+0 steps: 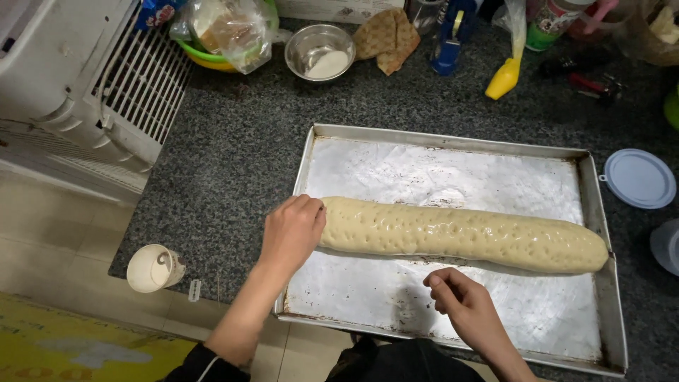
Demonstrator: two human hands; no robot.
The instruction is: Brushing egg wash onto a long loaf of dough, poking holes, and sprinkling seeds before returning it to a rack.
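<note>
Dough [463, 237], shaped into one long pale log with a glossy, pitted surface, is laid lengthwise across a metal baking tray [453, 159]. The tray is set on a dark speckled stone counter [233, 155], its near edge overhanging the counter's front. The log's left end is cupped by the left hand [291, 232], whose fingers are curled over and pressed against the dough; nothing is gripped. The right hand [460, 301] is held just in front of the log's middle, loosely curled with the fingertips drawn together, close to the dough's lower edge; whether it is touched there cannot be told, and nothing is seen to be held.

At the back of the counter, a steel bowl [320, 51] with white powder is placed beside a brown cloth [385, 32], and a yellow squeeze bottle [503, 78] is lying to their right. A pale blue lid [639, 178] is seen right of the tray, and a white cup [154, 267] at the counter's left corner.
</note>
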